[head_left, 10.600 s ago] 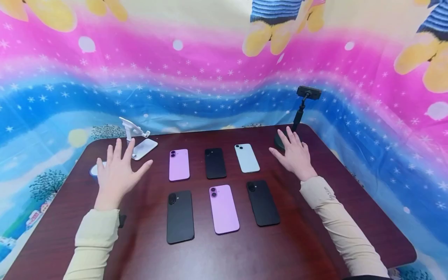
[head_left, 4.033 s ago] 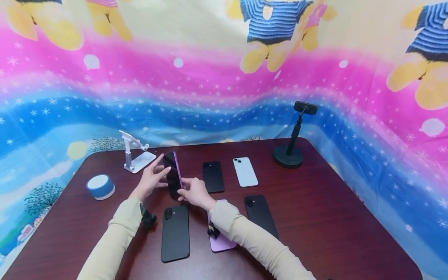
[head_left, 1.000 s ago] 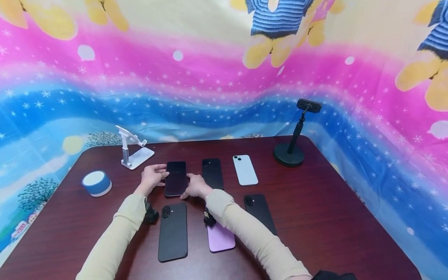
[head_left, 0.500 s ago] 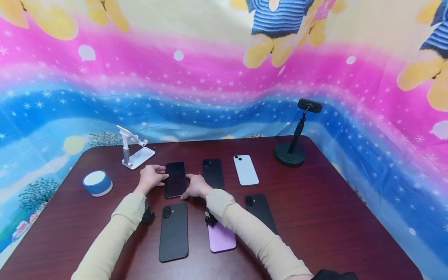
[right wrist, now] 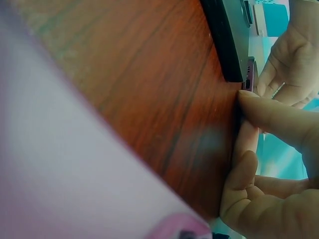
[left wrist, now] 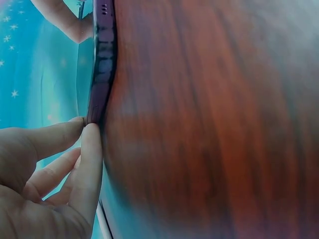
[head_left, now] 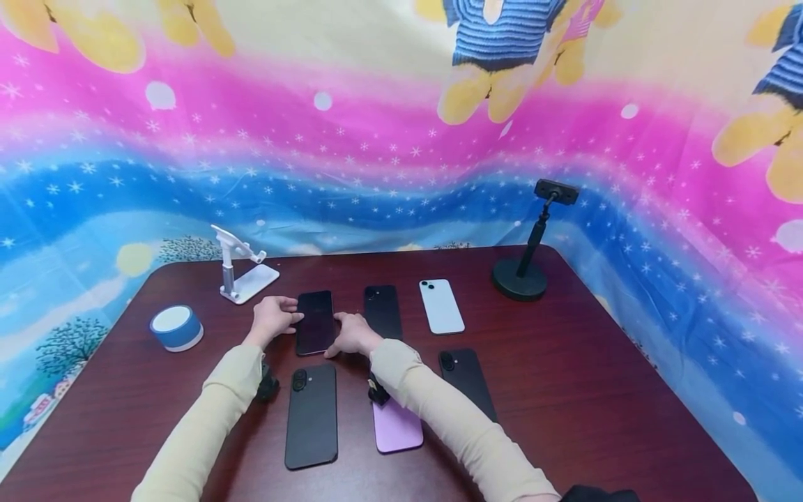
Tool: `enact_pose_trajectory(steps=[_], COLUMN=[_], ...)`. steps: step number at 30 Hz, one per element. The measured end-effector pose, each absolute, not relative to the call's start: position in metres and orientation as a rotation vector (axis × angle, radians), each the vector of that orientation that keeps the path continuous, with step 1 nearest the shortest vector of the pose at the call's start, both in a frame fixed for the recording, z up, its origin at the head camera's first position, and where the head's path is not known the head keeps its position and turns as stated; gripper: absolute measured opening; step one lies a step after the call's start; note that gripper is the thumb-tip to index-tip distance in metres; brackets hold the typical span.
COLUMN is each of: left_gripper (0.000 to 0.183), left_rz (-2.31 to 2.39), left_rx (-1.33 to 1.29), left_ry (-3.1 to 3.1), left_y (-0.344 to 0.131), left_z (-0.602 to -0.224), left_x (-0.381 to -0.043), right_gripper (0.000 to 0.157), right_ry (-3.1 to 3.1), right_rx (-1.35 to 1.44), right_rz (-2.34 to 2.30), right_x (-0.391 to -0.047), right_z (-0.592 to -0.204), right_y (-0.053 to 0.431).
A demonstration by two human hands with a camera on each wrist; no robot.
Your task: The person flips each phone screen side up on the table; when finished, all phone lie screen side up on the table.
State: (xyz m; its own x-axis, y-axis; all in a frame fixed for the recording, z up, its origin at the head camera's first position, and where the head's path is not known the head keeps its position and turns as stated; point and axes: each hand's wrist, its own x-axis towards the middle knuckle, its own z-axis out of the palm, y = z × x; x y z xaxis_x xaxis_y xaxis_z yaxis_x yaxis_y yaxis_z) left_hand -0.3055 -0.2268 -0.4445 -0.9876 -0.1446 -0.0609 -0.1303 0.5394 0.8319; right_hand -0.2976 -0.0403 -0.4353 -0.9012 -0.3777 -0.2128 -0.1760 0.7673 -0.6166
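A lilac-framed phone (head_left: 315, 324) lies with its dark screen up in the back row's left place. My left hand (head_left: 272, 319) holds its left edge, thumb and fingertips meeting there in the left wrist view, where the frame's lilac side (left wrist: 103, 64) shows. At the opposite edge my right hand (head_left: 354, 333) grips, its thumb right at the near corner in the right wrist view. Just in front lies a dark grey phone (head_left: 311, 417), back up. My right wrist and sleeve partly cover another lilac phone (head_left: 398, 427).
Other phones lie back up: a black one (head_left: 382, 310) and a pale one (head_left: 442, 307) behind, a black one (head_left: 469, 383) partly under the right sleeve. Around them stand a white folding stand (head_left: 241, 268), a blue-and-white cylinder (head_left: 177, 329) and a black stand (head_left: 519, 279).
Both hands, spread apart at first, have come together at the back-left phone. That phone was lifted, turned from lilac back up to screen up, and laid down. Over the last second almost nothing moves.
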Motion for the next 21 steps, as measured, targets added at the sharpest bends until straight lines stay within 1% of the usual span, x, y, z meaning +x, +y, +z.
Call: enact_pose_trajectory(steps=[13,21], left_gripper=[0.040,0.046], left_rz=[-1.464,-1.520], left_rx=[0.262,0.312], left_ry=[-2.749,-2.754], left_y=[-0.2251,-0.2272], left_z=[-0.4444,-0.4402], left_x=[-0.3067,-0.3071], right_gripper=[0.082,0.085], right_ry=[2.662,2.646], right_rx=[-0.412,-0.422], right_rz=[-0.872,-0.886], right_x=[-0.2952,-0.2958], right_z=[-0.4327,-0.4333], right_y=[-0.0407,-0.0393])
